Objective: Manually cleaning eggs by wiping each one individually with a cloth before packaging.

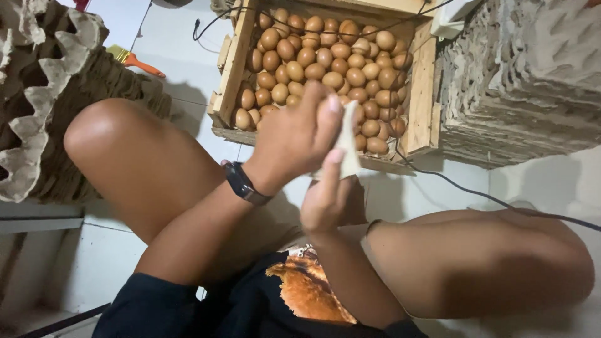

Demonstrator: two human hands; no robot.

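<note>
Grip, left hand (294, 134): it was closed at mid-frame, fingers curled over something I could not make out, thumb pressed on a pale, thin cloth-like piece (348, 143).
Grip, right hand (325, 197): just below, it pinched the lower edge of the same pale piece between thumb and fingers.
Pale piece, axis: its long axis ran nearly up-down in the frame, upper tip toward the crate, lower end between the two hands.
Held object: whether an egg sat inside the left palm could not be told.
Progress: judging by the layout, the wiping seemed to be mid-way; the shallow wooden crate (233, 66) at upper centre was full of brown eggs (325, 62), and none could be told as cleaned or not.
Surroundings: stacks of grey moulded pulp egg trays (37, 94) stood at upper left and upper right; an orange-handled brush (134, 60) lay on the white tiled floor (169, 44); a black cable (476, 193) crossed toward the right.
Wrist: a black watch (244, 183) sat on the left arm.
</note>
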